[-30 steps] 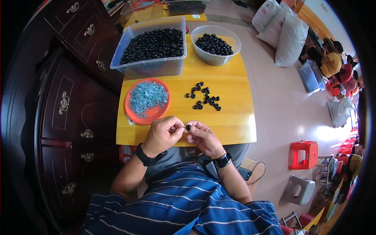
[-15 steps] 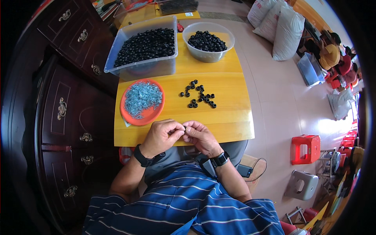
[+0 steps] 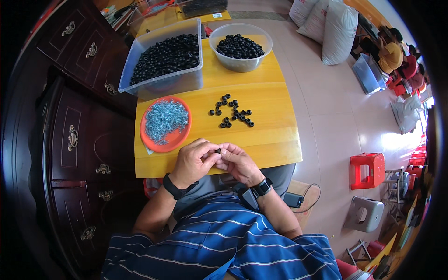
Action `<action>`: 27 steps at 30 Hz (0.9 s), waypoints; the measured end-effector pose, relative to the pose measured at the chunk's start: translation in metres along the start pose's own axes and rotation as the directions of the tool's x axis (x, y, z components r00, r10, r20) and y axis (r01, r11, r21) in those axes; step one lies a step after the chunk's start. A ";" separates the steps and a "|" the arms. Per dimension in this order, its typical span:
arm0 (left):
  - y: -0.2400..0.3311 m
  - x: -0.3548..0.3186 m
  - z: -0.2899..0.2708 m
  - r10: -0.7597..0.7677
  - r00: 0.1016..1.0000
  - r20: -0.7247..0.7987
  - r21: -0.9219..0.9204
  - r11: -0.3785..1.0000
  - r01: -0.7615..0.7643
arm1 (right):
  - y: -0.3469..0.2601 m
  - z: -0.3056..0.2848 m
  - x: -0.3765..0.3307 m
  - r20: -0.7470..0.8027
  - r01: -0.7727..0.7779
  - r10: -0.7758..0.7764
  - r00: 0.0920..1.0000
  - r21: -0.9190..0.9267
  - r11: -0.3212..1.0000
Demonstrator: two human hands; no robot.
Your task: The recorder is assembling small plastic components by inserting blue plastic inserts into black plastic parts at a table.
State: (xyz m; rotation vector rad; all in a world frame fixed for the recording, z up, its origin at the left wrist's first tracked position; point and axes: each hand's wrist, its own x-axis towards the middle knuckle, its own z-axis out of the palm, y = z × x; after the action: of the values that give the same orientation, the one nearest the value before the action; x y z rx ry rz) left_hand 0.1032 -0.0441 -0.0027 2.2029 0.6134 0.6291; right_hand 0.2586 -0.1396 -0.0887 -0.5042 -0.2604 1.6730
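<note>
**Black bead (image 3: 218,150) sits pinched in the right hand (image 3: 239,162), the left hand (image 3: 192,161) close against it**

At the far left stands a dark wooden cabinet (image 3: 74,126) with ornate metal handles. Beside it, on the yellow table (image 3: 266,144), a translucent tub (image 3: 179,80) full of black beads stands behind a red dish (image 3: 178,137) heaped with thin, silvery-blue pieces (image 3: 164,117).

The left hand is near the dish's front edge, fingers curled, thumb and forefinger drawn together at the bead's left side; whether they grip something thin cannot be told. The bead lies right where the two hands meet, above the table's near edge. From its other side, the right hand grasps it between thumb and fingertips.

Beyond the right hand, loose black beads (image 3: 238,115) lie scattered on the table, and behind them a clear round bowl (image 3: 240,64) holds more. Well apart on the floor, at right, are a red stool (image 3: 367,171) and a grey stool (image 3: 364,214).

Compared with half a second ago, dish, tub, loose beads and bowl all appear farther left in the view, their arrangement unchanged. The hands keep nearly the same place, and the bead, then almost covered by fingertips, shows more.
</note>
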 end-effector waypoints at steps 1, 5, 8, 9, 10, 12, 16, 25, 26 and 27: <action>0.001 0.000 0.001 -0.005 1.000 -0.023 -0.003 1.000 0.005 | 0.000 0.001 0.001 -0.011 -0.004 0.005 1.000 0.023 1.000; 0.000 0.000 0.005 0.058 0.993 -0.103 0.057 0.997 -0.052 | -0.001 0.004 0.002 -0.022 -0.010 0.013 1.000 0.100 0.995; 0.003 -0.001 0.007 0.098 0.988 -0.122 0.052 0.994 -0.093 | 0.000 0.001 0.004 0.022 -0.007 0.004 1.000 0.154 0.988; 0.004 0.000 0.007 0.099 0.988 -0.121 0.051 0.994 -0.093 | 0.000 0.002 0.004 0.021 -0.006 0.003 1.000 0.154 0.988; 0.006 0.000 0.007 0.092 0.989 -0.113 0.053 0.995 -0.086 | 0.000 0.003 0.004 0.000 -0.001 0.001 1.000 0.162 0.987; 0.008 0.001 0.008 0.086 0.991 -0.105 0.054 0.995 -0.081 | 0.000 0.003 0.004 -0.022 0.005 -0.002 1.000 0.170 0.985; 0.002 0.000 0.014 0.130 0.980 -0.149 0.130 0.985 -0.111 | -0.001 0.007 0.004 0.020 0.010 -0.015 1.000 0.207 0.978; -0.006 0.003 0.012 0.242 0.956 -0.166 0.202 0.957 -0.207 | -0.001 0.003 0.003 -0.027 -0.013 0.019 0.999 0.212 0.977; -0.006 0.004 0.012 0.245 0.957 -0.158 0.198 0.957 -0.212 | -0.001 0.003 0.003 -0.027 -0.011 0.018 0.999 0.220 0.975; -0.006 0.003 0.011 0.245 0.957 -0.157 0.199 0.957 -0.212 | -0.001 0.003 0.002 -0.027 -0.011 0.017 0.999 0.221 0.975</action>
State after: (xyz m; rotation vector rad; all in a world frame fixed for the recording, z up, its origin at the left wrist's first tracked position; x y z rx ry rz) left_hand 0.1113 -0.0443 -0.0135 2.4259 0.5259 0.9349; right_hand 0.2582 -0.1369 -0.0864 -0.3627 -0.0481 1.6830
